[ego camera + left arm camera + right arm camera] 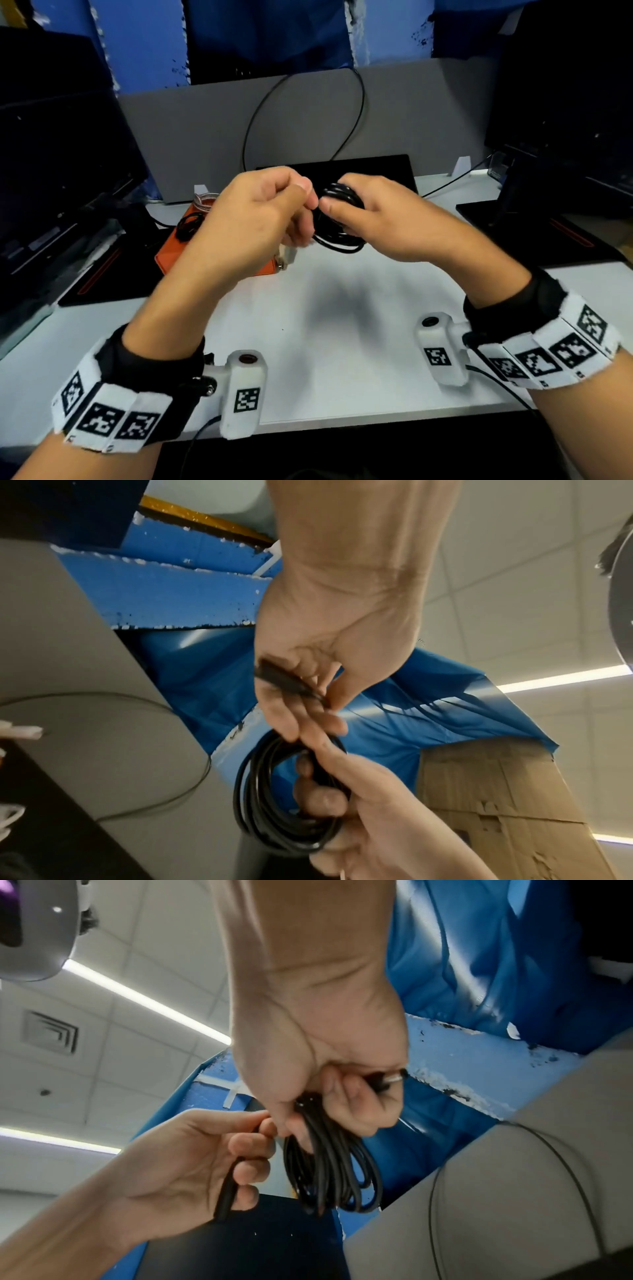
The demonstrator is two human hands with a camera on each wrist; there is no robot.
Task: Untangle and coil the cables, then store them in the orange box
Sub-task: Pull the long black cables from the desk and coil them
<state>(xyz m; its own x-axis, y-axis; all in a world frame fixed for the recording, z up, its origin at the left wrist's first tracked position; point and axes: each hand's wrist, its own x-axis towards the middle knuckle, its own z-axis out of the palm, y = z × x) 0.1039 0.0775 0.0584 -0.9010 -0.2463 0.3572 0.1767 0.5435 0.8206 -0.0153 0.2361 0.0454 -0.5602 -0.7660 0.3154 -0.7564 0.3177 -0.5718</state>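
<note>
Black cable coil (339, 219) nearly wound: my right hand (383, 222) clasps it, left hand (260, 219) pinching its tail; orange box (178, 253) already holds cables.

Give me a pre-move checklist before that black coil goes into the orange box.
1. Right hand grips the black coil: ok.
2. Left hand holds the coil's loose end: ok.
3. Loose end tucked into the coil: not ok, not yet wrapped.
4. Orange box uncovered, with cables already inside: ok.
5. Room left in the box: cannot tell, the left hand hides much of it.
</note>
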